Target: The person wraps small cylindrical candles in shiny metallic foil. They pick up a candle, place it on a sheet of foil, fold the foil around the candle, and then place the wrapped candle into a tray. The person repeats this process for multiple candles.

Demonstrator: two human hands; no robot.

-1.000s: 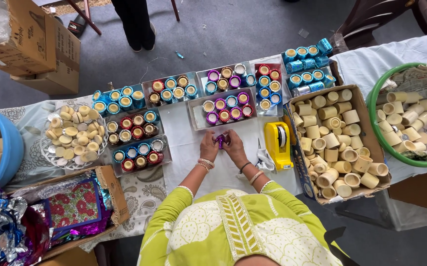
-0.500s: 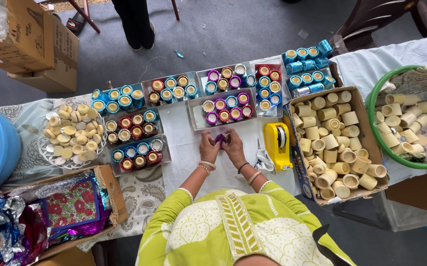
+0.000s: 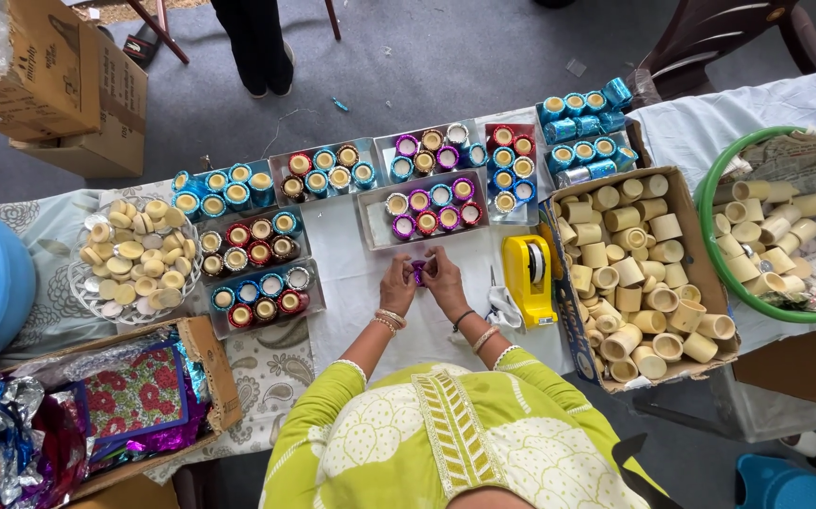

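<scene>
A small purple foil-wrapped cup (image 3: 418, 272) is pinched between the left hand (image 3: 397, 286) and the right hand (image 3: 445, 280), both closed on it, just above the tabletop (image 3: 351, 283), below a tray of wrapped cups (image 3: 424, 207).

A small craft workshop, set up for hand-decorating little cups.

My cloth-covered table (image 3: 351, 273) is crowded with trays of foil-wrapped cups (image 3: 432, 203), a cardboard box of plain cups (image 3: 639, 273), a green tub (image 3: 766, 226) of more, a yellow tape dispenser (image 3: 529, 278), shiny foil scraps (image 3: 3, 434) and stacked cartons (image 3: 50, 75) on the grey floor.
</scene>
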